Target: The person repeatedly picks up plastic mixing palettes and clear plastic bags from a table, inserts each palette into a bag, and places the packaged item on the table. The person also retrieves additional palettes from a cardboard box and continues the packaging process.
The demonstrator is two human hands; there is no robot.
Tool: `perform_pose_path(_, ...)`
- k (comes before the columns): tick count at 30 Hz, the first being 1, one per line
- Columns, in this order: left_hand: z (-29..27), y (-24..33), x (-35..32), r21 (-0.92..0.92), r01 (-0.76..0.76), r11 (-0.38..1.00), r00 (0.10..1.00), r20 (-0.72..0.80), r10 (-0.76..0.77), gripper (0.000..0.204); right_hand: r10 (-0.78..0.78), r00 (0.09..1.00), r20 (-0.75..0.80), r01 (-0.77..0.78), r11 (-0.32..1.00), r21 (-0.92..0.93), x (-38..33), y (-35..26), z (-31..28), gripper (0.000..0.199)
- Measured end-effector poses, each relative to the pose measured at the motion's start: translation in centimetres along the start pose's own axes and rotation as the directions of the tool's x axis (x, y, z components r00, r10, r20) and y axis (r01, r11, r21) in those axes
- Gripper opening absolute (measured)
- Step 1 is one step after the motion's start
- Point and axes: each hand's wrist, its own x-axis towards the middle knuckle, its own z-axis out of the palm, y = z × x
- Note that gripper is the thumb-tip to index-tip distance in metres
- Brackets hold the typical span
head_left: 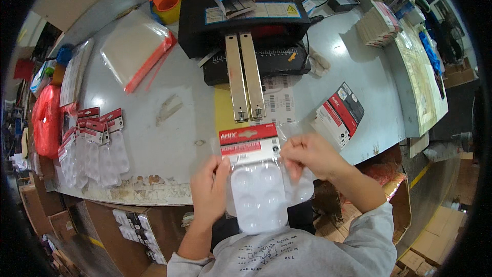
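In front of my body a clear-bagged white plastic paint palette (259,192) with round wells hangs below a red-and-white header card (248,136). My left hand (209,187) grips the packet's left edge, the thumb on its front. At the card's right edge my right hand (310,156) is closed, its fingers curled and slightly blurred. What those fingers pinch is hidden. Behind the front palette, more white palette (301,190) and clear film show on the right. Just beyond the card, two long metal bars (246,82) reach out from a black machine (246,18).
Packed palettes (105,159) lie heaped at the left. Clear bags with a red edge (136,51) rest farther back. Header cards (338,115) are stacked at the right. Cardboard boxes (123,231) stand below the table's worn front edge. An orange cup (166,3) stands beside the machine.
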Motion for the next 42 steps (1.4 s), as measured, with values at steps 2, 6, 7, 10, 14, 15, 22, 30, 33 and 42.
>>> perform_pose_path(2,0.1,-0.9,2.1,-0.017,0.034,0.999,0.999,0.031,-0.034,0.027,-0.007,1.000,0.001,0.007,0.999,0.040,1.9,0.1,-0.4,0.019)
perform_pose_path(6,0.5,-3.0,4.8,0.045,-0.071,0.996,0.997,0.013,0.070,0.028,0.030,0.999,-0.025,-0.029,0.999,0.045,4.0,0.3,-0.8,0.019)
perform_pose_path(7,0.6,-3.4,4.9,0.031,-0.057,0.998,0.998,0.004,0.057,0.028,-0.014,1.000,-0.016,0.015,0.998,0.059,4.1,0.4,-0.8,0.019)
perform_pose_path(10,1.2,-3.9,4.9,0.019,-0.060,0.998,0.998,-0.012,0.060,0.027,-0.007,1.000,-0.030,0.009,0.999,0.037,4.2,0.5,-0.6,0.017)
perform_pose_path(14,1.9,-4.0,6.0,-0.026,-0.030,0.999,0.998,-0.061,0.028,0.027,-0.086,0.991,-0.098,0.089,0.996,0.028,5.4,0.3,-0.4,0.017)
perform_pose_path(15,2.1,-4.1,6.5,-0.059,-0.019,0.998,0.997,-0.073,0.015,0.027,-0.100,0.989,-0.105,0.106,0.993,0.057,5.8,0.2,-0.5,0.017)
perform_pose_path(22,2.7,-4.5,7.7,-0.020,-0.105,0.994,0.985,-0.137,0.102,0.023,-0.154,0.977,-0.144,0.161,0.986,0.040,6.6,0.5,-0.6,0.018)
perform_pose_path(30,2.7,-4.5,7.5,-0.058,-0.168,0.984,0.976,-0.150,0.158,0.023,-0.206,0.967,-0.151,0.213,0.976,0.032,6.3,0.6,-0.5,0.017)
perform_pose_path(33,2.7,-4.7,7.5,-0.124,-0.125,0.984,0.986,-0.128,0.109,0.023,-0.224,0.962,-0.158,0.234,0.971,0.045,6.4,0.7,-0.6,0.017)
perform_pose_path(42,2.7,-4.9,7.6,-0.044,-0.123,0.991,0.987,-0.113,0.117,0.024,-0.210,0.961,-0.182,0.220,0.975,0.034,6.7,0.9,-0.5,0.017)
